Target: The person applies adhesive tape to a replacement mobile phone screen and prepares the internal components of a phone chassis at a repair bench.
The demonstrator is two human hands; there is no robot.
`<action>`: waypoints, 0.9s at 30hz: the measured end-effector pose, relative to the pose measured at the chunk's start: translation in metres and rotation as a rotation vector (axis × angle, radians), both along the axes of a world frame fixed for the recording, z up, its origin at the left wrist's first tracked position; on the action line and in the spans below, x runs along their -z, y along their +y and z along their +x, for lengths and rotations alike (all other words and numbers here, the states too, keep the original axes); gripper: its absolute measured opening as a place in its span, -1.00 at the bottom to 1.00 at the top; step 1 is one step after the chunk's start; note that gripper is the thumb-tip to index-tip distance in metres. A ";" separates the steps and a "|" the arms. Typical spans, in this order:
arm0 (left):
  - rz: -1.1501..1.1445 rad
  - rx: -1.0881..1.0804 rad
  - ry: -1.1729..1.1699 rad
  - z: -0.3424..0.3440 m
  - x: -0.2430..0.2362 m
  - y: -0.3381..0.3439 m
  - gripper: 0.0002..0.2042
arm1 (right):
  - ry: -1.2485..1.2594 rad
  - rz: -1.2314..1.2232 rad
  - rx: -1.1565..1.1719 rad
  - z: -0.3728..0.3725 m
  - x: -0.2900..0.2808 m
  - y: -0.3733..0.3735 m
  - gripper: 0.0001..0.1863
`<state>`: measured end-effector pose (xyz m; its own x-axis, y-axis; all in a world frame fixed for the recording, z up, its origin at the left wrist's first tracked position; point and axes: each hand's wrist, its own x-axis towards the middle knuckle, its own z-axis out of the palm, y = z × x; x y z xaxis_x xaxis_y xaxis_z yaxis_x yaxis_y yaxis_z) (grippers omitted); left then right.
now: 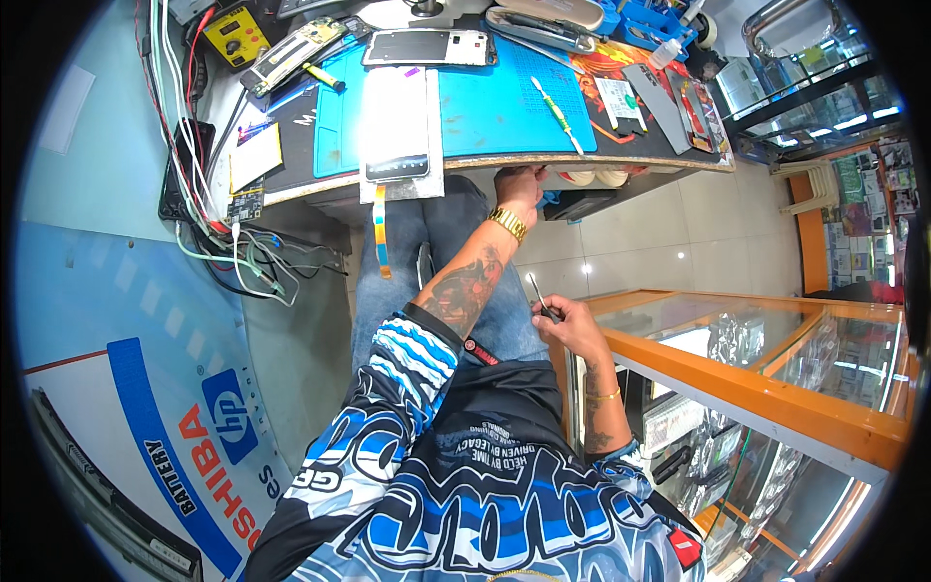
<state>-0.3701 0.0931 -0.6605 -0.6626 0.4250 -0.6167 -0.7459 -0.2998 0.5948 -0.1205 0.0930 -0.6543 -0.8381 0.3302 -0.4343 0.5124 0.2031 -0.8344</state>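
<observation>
My left hand [521, 187], below a gold watch, reaches to the desk's front edge, by an opening under the top. Its fingers are partly hidden there, so whether they grip anything does not show. Over my right thigh, my right hand [572, 325] is closed around the dark handle of a thin metal-shafted tool [536, 288], which looks like a small screwdriver. Left of my left hand, a brightly glaring phone screen [396, 126] lies on the desk's blue mat [485, 121]. From its near end an orange-yellow ribbon cable [380, 233] hangs over the edge.
An opened phone [427, 47] lies at the mat's back. A green-and-white pen-like tool [558, 114] and a battery [621, 105] are to the right. Tangled cables [257, 267] hang at the left. An orange-framed glass display case [737, 339] stands close on my right.
</observation>
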 end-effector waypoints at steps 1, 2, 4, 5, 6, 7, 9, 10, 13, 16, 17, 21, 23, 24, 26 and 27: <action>-0.012 0.002 0.014 -0.001 0.002 0.002 -0.96 | -0.003 -0.034 0.017 0.002 0.002 -0.001 -0.78; -0.024 0.004 0.029 -0.001 0.004 0.003 -0.96 | -0.010 -0.047 0.023 0.005 0.004 -0.001 -0.78; -0.086 -0.021 0.105 -0.001 0.010 0.005 -0.96 | -0.021 -0.069 0.035 0.006 0.005 0.001 -0.78; -0.109 -0.036 0.149 -0.002 0.014 0.006 -0.96 | -0.008 -0.066 0.027 0.006 0.005 0.001 -0.78; -0.132 -0.052 0.193 -0.002 0.018 0.006 -0.96 | 0.006 -0.064 0.018 0.005 0.005 0.000 -0.78; -0.139 -0.059 0.212 -0.002 0.019 0.006 -0.96 | 0.018 -0.061 0.012 0.004 0.004 0.000 -0.79; -0.153 -0.075 0.250 -0.004 0.022 0.005 -0.96 | 0.025 -0.073 0.022 0.003 0.003 -0.002 -0.79; -0.147 -0.069 0.253 -0.003 0.025 0.005 -0.95 | 0.027 -0.077 0.029 0.003 0.002 -0.002 -0.79; -0.176 -0.046 0.212 0.004 0.032 0.000 -0.94 | 0.028 -0.077 0.029 0.005 0.003 -0.002 -0.79; -0.171 0.040 0.042 0.038 0.024 -0.007 -0.91 | -0.001 -0.098 0.052 0.010 0.004 -0.003 -0.80; -0.095 0.089 -0.027 0.056 0.014 -0.010 -0.89 | -0.006 -0.103 0.063 0.013 0.007 -0.002 -0.81; 0.190 0.222 -0.201 0.076 -0.007 0.009 -0.85 | 0.156 0.023 0.311 0.017 0.028 0.001 -0.86; 0.218 0.237 -0.187 0.074 -0.021 0.015 -0.85 | 0.382 -0.036 0.603 0.008 0.018 0.008 -0.89; 0.232 0.243 -0.180 0.073 -0.027 0.018 -0.86 | 0.460 -0.015 0.705 0.001 0.014 0.014 -0.89; 0.192 0.318 -0.049 0.078 -0.035 0.017 -0.84 | 0.623 0.028 0.923 -0.016 -0.001 0.029 -0.89; 0.171 0.354 0.016 0.080 -0.038 0.014 -0.83 | 0.636 0.049 0.920 -0.025 -0.009 0.038 -0.89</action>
<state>-0.2901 0.1075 -0.6226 -0.4658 0.7249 -0.5074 -0.8117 -0.1218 0.5712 -0.1455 0.1311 -0.6453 -0.3312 0.9434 0.0165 -0.0326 0.0060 -0.9994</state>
